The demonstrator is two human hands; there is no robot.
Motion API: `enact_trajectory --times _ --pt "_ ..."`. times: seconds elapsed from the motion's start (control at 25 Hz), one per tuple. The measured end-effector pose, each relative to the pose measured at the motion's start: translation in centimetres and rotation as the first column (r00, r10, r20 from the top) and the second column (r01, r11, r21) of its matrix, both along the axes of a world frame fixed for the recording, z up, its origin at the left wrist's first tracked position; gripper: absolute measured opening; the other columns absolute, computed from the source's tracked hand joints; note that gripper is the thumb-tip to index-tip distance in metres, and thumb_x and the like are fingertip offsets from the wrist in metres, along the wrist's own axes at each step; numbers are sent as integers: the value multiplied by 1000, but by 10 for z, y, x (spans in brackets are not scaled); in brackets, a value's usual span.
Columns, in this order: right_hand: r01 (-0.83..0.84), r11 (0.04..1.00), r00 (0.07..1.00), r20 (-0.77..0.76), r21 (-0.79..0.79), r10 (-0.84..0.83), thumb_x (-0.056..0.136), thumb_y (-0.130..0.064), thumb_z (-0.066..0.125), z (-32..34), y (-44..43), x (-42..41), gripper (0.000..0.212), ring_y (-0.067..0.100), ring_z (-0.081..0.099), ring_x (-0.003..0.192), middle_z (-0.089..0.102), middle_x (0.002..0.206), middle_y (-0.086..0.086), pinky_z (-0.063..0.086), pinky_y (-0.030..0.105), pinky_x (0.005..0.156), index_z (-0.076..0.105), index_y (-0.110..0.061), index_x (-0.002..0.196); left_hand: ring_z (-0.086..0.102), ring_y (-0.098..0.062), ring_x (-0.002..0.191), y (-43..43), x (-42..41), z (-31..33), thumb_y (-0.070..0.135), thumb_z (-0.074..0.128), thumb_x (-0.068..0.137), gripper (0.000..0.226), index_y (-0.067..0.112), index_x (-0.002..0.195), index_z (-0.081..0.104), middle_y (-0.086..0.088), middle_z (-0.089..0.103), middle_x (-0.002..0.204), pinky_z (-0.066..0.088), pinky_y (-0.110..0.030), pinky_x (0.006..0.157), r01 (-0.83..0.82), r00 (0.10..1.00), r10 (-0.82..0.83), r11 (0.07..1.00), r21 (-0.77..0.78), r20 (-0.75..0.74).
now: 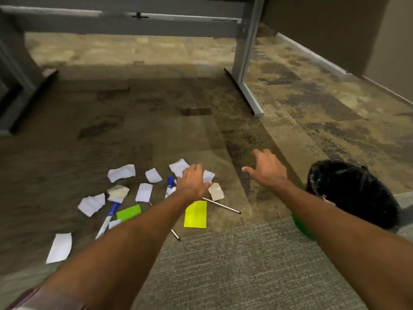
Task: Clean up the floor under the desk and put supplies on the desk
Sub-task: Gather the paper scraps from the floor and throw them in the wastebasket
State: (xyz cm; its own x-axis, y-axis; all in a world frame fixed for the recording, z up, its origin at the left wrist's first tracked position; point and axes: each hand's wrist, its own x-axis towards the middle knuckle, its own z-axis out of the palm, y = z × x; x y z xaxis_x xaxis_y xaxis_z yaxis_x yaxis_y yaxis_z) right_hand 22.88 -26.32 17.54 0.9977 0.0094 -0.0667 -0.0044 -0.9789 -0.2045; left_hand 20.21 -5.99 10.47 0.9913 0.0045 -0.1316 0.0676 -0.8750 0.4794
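Observation:
Torn white paper scraps (121, 172) lie scattered on the carpet in front of the desk. Among them are a blue-and-white marker (109, 217), a second blue marker (170, 184), a yellow sticky note (195, 214), a green sticky note (128, 213) and a thin metal pen (223, 206). My left hand (193, 181) is down over the scraps at the pile's right side, fingers curled on white paper (209, 175). My right hand (267, 167) hovers over bare carpet to the right, fingers spread, holding nothing.
A bin lined with a black bag (350, 193) stands at the right, beside my right forearm. The grey desk leg and foot (245, 86) stand beyond the pile; another desk support (20, 90) is at the left. A wall (335, 30) runs along the right.

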Motion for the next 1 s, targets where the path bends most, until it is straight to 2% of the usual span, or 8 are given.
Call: enact_trajectory --times 0.08,0.24,0.44,0.56,0.68,0.8,0.92,1.0 --pt "-57 998 998 -42 6 57 82 -48 64 -19 30 2 53 33 51 118 51 126 12 48 47 90 49 -18 124 39 -34 131 40 -15 -15 41 59 86 52 13 127 44 -13 44 138 38 -53 103 -41 999 43 994 103 -17" --pt "-97 995 985 -137 37 101 82 -48 63 -74 69 11 53 35 52 119 53 126 15 48 46 92 51 -14 121 14 -32 145 77 -31 -49 44 54 89 65 30 146 24 -6 16 158 20 -59 112 66 998 -58 935 348 -34" --pt "-49 997 968 -244 63 63 85 -42 60 -137 86 27 48 37 57 115 59 125 21 48 40 90 56 -8 118 7 -33 147 90 -19 -96 40 48 93 63 32 148 19 -6 5 161 15 -56 115 98 995 -75 904 417 -72" --pt "-62 989 967 -237 134 92 85 -38 59 -165 88 40 46 36 55 117 56 130 18 47 41 94 53 -15 125 6 -33 148 84 0 -111 35 44 96 62 31 150 15 -7 3 162 15 -54 117 126 991 -89 885 448 -103" --pt "-140 981 953 -251 136 171 89 -34 54 -188 91 49 50 37 46 125 41 141 15 45 46 101 43 -21 136 0 -32 149 77 20 -126 30 40 99 62 31 151 7 -6 -3 162 10 -53 119 181 975 -101 879 442 -199" --pt "-168 985 948 -266 45 174 91 -22 52 -201 95 51 49 36 41 127 33 144 11 45 47 98 38 -25 137 2 -31 149 70 29 -140 17 47 95 72 31 151 4 -9 -4 162 13 -50 119 190 961 -86 894 405 -263" --pt "-183 983 950 -252 29 184 90 -11 49 -203 98 54 54 35 36 127 32 143 12 44 46 98 34 -24 140 15 -32 148 64 30 -137 0 56 88 82 29 151 12 -9 -2 162 29 -45 116 125 959 -37 945 303 -282" --pt "-191 979 953 -225 63 201 91 -12 49 -202 98 54 53 35 35 126 33 142 13 45 44 95 33 -22 141 24 -35 144 63 26 -129 -2 53 90 70 24 149 25 -12 9 160 35 -44 112 90 966 -27 967 237 -256"
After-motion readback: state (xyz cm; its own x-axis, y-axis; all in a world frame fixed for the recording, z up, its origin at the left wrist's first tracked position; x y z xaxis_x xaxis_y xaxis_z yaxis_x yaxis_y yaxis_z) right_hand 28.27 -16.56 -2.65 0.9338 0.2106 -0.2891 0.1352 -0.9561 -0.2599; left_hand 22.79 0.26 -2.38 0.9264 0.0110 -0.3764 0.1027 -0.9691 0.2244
